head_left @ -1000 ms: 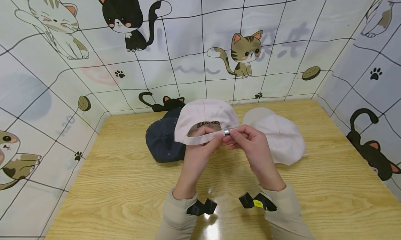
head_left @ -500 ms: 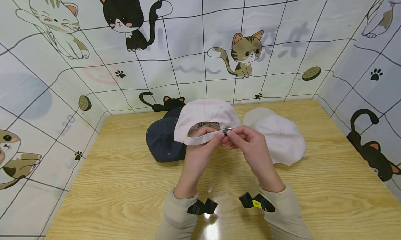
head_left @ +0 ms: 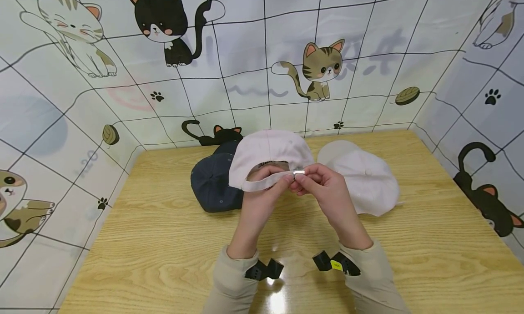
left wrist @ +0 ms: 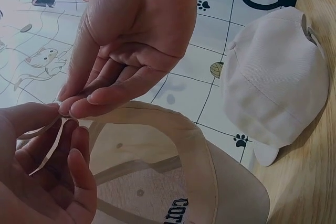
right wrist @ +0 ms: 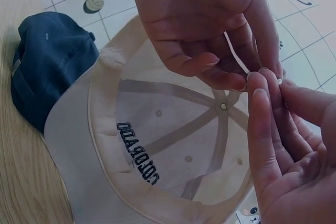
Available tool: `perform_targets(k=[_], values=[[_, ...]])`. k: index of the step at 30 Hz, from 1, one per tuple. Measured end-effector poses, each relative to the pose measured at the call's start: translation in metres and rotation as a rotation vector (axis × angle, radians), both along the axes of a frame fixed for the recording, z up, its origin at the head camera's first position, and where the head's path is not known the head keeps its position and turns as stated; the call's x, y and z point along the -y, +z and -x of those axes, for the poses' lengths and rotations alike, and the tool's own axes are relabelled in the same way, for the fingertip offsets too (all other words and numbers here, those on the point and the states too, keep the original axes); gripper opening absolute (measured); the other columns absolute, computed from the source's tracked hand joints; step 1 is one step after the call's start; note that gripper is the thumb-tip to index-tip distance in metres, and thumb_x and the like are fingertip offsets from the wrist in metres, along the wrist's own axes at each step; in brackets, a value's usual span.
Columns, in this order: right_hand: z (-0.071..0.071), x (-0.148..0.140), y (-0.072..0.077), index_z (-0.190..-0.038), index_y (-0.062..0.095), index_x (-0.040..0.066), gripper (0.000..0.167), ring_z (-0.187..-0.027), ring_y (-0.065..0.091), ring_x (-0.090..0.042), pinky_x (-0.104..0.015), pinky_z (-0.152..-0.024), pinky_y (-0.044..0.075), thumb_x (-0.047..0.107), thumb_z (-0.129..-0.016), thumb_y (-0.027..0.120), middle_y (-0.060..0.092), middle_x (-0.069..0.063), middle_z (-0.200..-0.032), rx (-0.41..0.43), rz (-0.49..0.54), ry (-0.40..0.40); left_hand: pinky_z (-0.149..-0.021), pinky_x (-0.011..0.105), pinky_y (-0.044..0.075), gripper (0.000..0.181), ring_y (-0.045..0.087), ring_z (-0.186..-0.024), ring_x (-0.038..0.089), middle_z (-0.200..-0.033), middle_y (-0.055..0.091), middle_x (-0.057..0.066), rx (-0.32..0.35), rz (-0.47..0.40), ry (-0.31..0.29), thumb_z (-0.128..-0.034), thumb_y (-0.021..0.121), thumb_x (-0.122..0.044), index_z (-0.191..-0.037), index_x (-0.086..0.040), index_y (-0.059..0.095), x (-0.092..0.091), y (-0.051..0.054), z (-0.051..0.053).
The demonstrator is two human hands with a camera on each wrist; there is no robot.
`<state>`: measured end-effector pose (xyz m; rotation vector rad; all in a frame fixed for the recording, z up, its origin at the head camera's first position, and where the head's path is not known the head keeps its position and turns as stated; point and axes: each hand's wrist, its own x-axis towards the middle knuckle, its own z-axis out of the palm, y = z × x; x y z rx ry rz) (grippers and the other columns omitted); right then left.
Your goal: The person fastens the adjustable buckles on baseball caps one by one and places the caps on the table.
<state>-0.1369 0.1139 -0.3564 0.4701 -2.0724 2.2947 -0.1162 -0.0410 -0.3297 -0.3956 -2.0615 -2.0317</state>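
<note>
A pale pink baseball cap (head_left: 270, 146) is held up over the table, its back opening facing me. Dark embroidered lettering shows inside it in the right wrist view. My left hand (head_left: 262, 205) pinches the cap's rear strap (head_left: 259, 185) between thumb and fingers, some of them hidden behind the strap. My right hand (head_left: 329, 189) pinches the small silver metal buckle (head_left: 299, 172) at the strap's right end. The fingertips of both hands nearly meet there. In the left wrist view the strap's loose-looking length (left wrist: 50, 148) runs through the left hand's fingers.
A navy cap (head_left: 213, 184) lies behind and to the left of the held cap, partly covered by it. A white cap (head_left: 366, 179) with a cream brim (head_left: 336, 151) lies to the right, behind the right hand. Cat-patterned sheeting (head_left: 249, 86) surrounds the wooden table (head_left: 163, 250).
The buckle has tilted between the right fingertips, turning from dark to bright and lying more level. The pink cap has dipped very slightly. Both hands stay almost in place.
</note>
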Motion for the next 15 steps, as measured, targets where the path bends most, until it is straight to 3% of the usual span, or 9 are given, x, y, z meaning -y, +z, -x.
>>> perform_targets(k=[4, 10, 15], values=[[0.0001, -0.0005, -0.0009, -0.088, 0.052, -0.005, 0.024, -0.071, 0.063, -0.023, -0.036, -0.066, 0.052, 0.016, -0.084, 0.063, 0.065, -0.013, -0.077, 0.003, 0.000, -0.005, -0.065, 0.028, 0.045, 0.013, 0.051, -0.076, 0.015, -0.086, 0.060, 0.007, -0.019, 0.009, -0.019, -0.0804, 0.066, -0.009, -0.087, 0.001, 0.061, -0.0004, -0.0002, 0.0001], [0.0010, -0.0007, -0.0014, -0.086, 0.051, -0.006, 0.024, -0.069, 0.063, -0.022, -0.034, -0.065, 0.052, 0.014, -0.084, 0.063, 0.064, -0.011, -0.075, 0.002, 0.009, -0.016, -0.068, 0.029, 0.047, 0.016, 0.053, -0.084, 0.014, -0.098, 0.060, 0.009, -0.069, 0.088, -0.068, -0.0813, 0.065, -0.006, -0.094, 0.002, 0.061, 0.0013, -0.0006, 0.0019], [0.0026, -0.0011, -0.0017, -0.085, 0.050, -0.006, 0.024, -0.067, 0.063, -0.021, -0.034, -0.064, 0.052, 0.014, -0.083, 0.064, 0.064, -0.010, -0.072, 0.016, 0.015, -0.019, -0.067, 0.027, 0.048, 0.018, 0.052, -0.084, 0.013, -0.104, 0.058, 0.008, -0.064, 0.128, -0.101, -0.0828, 0.062, -0.005, -0.099, 0.002, 0.061, 0.0030, -0.0013, 0.0026]])
